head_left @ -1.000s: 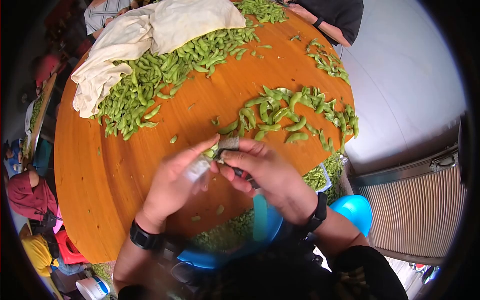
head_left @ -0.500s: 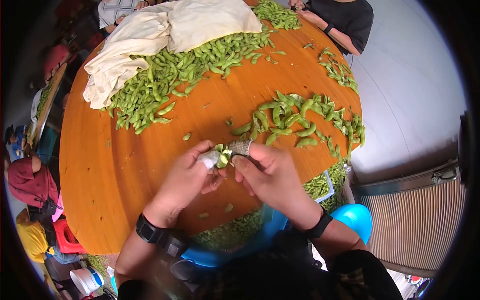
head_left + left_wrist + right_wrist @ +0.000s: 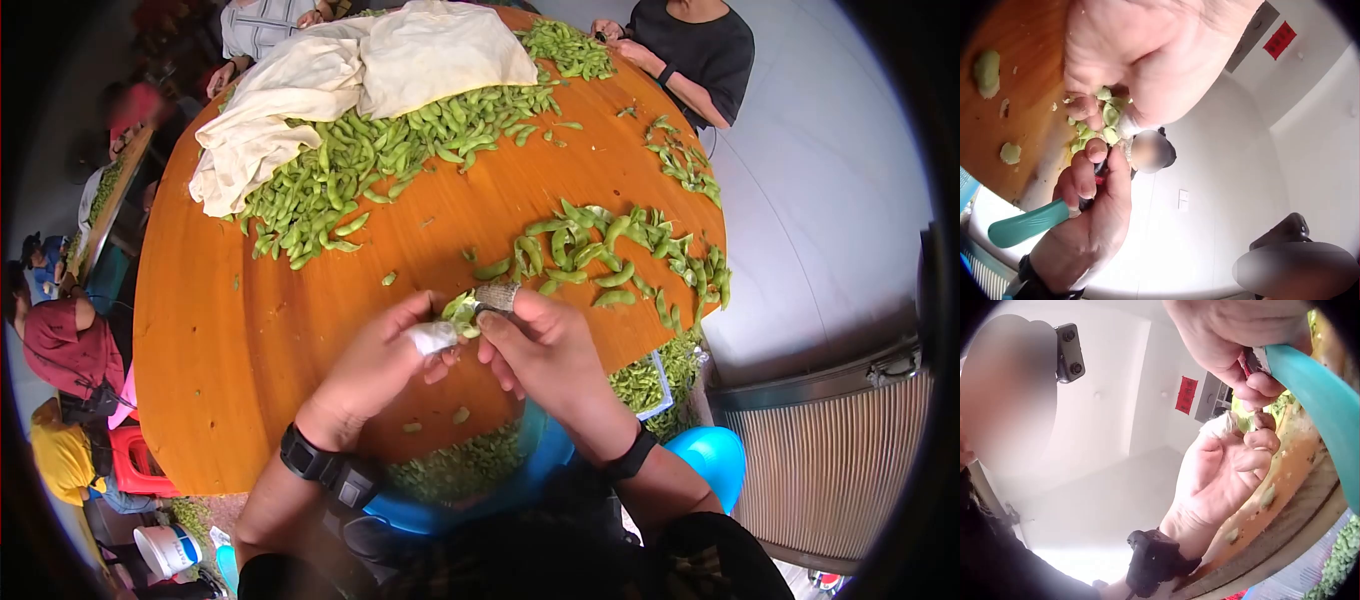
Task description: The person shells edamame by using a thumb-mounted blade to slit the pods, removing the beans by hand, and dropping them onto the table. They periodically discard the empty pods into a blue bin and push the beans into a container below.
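Note:
Over the near part of the table, my left hand (image 3: 365, 365) pinches a split green soybean pod (image 3: 460, 312) between its fingers and its white-wrapped thumb. My right hand (image 3: 550, 345), a grey woven wrap (image 3: 497, 296) on its index finger, meets it fingertip to fingertip. The right fingers curl round a tool with a curved teal handle (image 3: 1029, 224) and a black and red part by the fingers; its working end is hidden. Pale green beans and pod pieces (image 3: 1110, 115) show at the left hand's fingers in the left wrist view.
Whole pods lie at the table's right (image 3: 610, 250) and in a large heap (image 3: 340, 170) under a cream cloth (image 3: 440, 60). A blue basin (image 3: 550, 450) of shelled beans stands below the near edge. Other people sit around, one in black (image 3: 690, 50) across the table.
The head view has shifted, so the table's contents appear farther right. My right hand has turned, its back now facing up, and the hands stay together at the pod.

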### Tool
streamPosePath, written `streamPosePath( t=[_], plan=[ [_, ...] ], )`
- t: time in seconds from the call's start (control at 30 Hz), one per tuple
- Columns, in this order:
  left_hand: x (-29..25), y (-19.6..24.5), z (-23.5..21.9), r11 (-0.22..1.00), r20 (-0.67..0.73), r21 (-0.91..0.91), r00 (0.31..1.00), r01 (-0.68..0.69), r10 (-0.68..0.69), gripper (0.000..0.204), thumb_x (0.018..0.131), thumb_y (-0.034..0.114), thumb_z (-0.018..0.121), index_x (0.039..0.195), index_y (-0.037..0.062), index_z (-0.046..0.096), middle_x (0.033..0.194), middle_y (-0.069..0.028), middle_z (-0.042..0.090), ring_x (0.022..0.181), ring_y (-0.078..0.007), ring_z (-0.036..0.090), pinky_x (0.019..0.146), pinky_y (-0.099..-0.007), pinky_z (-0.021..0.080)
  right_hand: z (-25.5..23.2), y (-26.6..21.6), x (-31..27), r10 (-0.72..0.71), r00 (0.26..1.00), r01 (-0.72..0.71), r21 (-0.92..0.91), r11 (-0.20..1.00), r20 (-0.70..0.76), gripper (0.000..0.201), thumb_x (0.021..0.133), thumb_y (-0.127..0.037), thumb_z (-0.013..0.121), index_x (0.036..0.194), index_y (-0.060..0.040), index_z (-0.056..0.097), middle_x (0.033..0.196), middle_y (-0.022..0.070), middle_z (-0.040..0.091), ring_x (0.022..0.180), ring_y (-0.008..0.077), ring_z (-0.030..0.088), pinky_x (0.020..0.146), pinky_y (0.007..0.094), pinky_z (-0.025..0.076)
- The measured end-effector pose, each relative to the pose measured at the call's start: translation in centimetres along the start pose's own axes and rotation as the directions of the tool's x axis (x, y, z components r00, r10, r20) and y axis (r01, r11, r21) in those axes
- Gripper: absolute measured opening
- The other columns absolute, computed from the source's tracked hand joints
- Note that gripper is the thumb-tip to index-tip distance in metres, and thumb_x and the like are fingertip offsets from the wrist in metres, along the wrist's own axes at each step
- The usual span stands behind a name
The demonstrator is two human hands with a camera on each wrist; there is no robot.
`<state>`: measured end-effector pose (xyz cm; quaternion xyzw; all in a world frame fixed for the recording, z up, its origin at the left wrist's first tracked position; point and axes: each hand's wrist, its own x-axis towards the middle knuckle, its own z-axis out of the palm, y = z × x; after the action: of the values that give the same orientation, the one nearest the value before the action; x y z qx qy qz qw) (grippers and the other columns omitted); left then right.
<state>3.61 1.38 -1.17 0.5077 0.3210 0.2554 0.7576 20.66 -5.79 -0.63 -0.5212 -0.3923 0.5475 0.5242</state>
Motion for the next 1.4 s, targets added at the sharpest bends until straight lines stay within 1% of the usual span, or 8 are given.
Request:
streamPosePath(
  t=[0.3, 0.43, 0.53, 0.73, 0.93, 1.1, 1.3, 1.4],
  plan=[
    [-2.1, 0.4, 0.5, 0.810, -0.063, 0.586, 0.998, 0.031, 0.007, 0.012, 0.094, 0.005, 0.049, 0.103, 0.0062, 0.057, 0.081, 0.0017, 0.052, 0.066, -0.0071, 0.047, 0.060, -0.0209, 0.038, -1.1, -0.4, -0.4, 0.018, 0.999, -0.016, 0.045, 0.999, -0.050, 0.015, 0.097, -0.012, 0.054, 0.107, -0.0070, 0.064, 0.068, -0.0024, 0.059, 0.049, 0.0025, 0.050, 0.040, 0.0186, 0.038],
    [-3.4, 2.0, -0.1, 0.419, 0.101, 0.885, 0.962, -0.203, 0.254, 0.020, 0.081, -0.001, 0.059, 0.099, 0.0068, 0.063, 0.094, -0.0117, 0.060, 0.089, -0.0283, 0.058, 0.079, -0.0352, 0.046, -2.5, -0.1, 0.0, 0.029, 0.999, -0.028, 0.032, 0.999, -0.038, 0.013, 0.097, -0.013, 0.055, 0.103, -0.0071, 0.064, 0.070, -0.0021, 0.060, 0.048, 0.0029, 0.049, 0.040, 0.0186, 0.037],
    [-2.9, 3.4, -1.8, -0.186, 0.184, 0.978, 0.818, -0.096, 0.545, 0.021, 0.076, 0.000, 0.062, 0.097, 0.0029, 0.064, 0.099, -0.0138, 0.060, 0.092, -0.0360, 0.058, 0.078, -0.0409, 0.050, -4.3, -0.5, 0.0, 0.019, 0.999, -0.023, -0.144, 0.989, -0.027, 0.016, 0.097, -0.012, 0.055, 0.109, -0.0065, 0.064, 0.069, -0.0021, 0.058, 0.048, 0.0031, 0.047, 0.041, 0.0193, 0.037],
    [2.4, 3.1, -8.1, -0.121, 0.018, 0.990, 0.803, 0.067, 0.596, 0.023, 0.079, -0.005, 0.059, 0.099, 0.0043, 0.067, 0.097, -0.0145, 0.060, 0.092, -0.0362, 0.061, 0.079, -0.0427, 0.051, -9.2, -2.0, 0.3, -0.151, 0.957, 0.031, -0.429, 0.903, -0.247, 0.015, 0.096, -0.011, 0.051, 0.098, -0.0023, 0.064, 0.064, -0.0016, 0.055, 0.047, 0.0054, 0.047, 0.044, 0.0231, 0.038],
    [3.4, 4.2, -7.2, 0.058, -0.063, 0.998, 0.812, 0.036, 0.580, 0.017, 0.083, 0.001, 0.061, 0.098, 0.0034, 0.067, 0.097, -0.0149, 0.060, 0.086, -0.0366, 0.062, 0.076, -0.0443, 0.051, -8.5, -1.4, -0.3, -0.150, 0.959, 0.031, -0.439, 0.898, -0.240, 0.011, 0.093, -0.009, 0.056, 0.088, -0.0006, 0.061, 0.062, 0.0001, 0.055, 0.052, 0.0062, 0.050, 0.048, 0.0250, 0.040],
    [6.2, 3.9, -8.1, -0.050, -0.119, 0.981, 0.779, 0.190, 0.616, 0.013, 0.084, 0.003, 0.061, 0.096, 0.0034, 0.066, 0.097, -0.0157, 0.061, 0.086, -0.0378, 0.062, 0.075, -0.0454, 0.051, -7.7, -0.7, 0.3, -0.313, 0.939, 0.192, -0.536, 0.822, -0.144, 0.011, 0.093, -0.009, 0.058, 0.086, -0.0007, 0.061, 0.065, 0.0011, 0.056, 0.053, 0.0076, 0.050, 0.049, 0.0260, 0.040],
    [4.2, 3.8, -4.3, 0.021, -0.065, 0.998, 0.796, 0.065, 0.601, 0.018, 0.084, 0.000, 0.061, 0.102, 0.0014, 0.064, 0.099, -0.0163, 0.065, 0.081, -0.0340, 0.065, 0.072, -0.0411, 0.052, -5.1, -2.3, 0.1, -0.107, 0.991, 0.075, -0.315, 0.946, -0.085, 0.022, 0.097, -0.009, 0.053, 0.116, -0.0063, 0.064, 0.071, -0.0011, 0.058, 0.051, 0.0044, 0.050, 0.046, 0.0203, 0.041],
    [2.2, 2.2, -0.1, 0.585, -0.083, 0.777, 0.884, -0.231, 0.459, 0.033, 0.084, -0.009, 0.058, 0.115, 0.0030, 0.063, 0.095, -0.0100, 0.065, 0.071, -0.0143, 0.063, 0.062, -0.0284, 0.050, -3.3, -2.2, 0.8, 0.012, 1.000, -0.010, -0.164, 0.986, 0.010, 0.021, 0.098, -0.012, 0.053, 0.114, -0.0054, 0.064, 0.072, -0.0008, 0.059, 0.051, 0.0047, 0.051, 0.046, 0.0202, 0.041]
  ],
)
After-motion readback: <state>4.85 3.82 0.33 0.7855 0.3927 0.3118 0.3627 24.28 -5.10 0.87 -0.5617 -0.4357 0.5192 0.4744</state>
